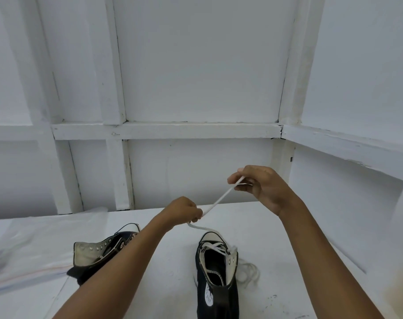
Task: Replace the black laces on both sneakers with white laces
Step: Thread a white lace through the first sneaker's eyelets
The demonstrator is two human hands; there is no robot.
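White lace (218,199) drawn taut above the upright sneaker (215,284).
Stretched diagonally from left hand (184,211), low and nearer the shoe, up to right hand (265,187), higher and farther right. Hands apart, each clamped on the lace: left fist mid-length, right fingertips near the free end. Remainder trailing from the left fist down toward the half-laced eyelets just below. Second sneaker (97,254) on its side at left, apparently unlaced.

white table (288,249); two sneakers (216,277); plastic sheet (34,245)
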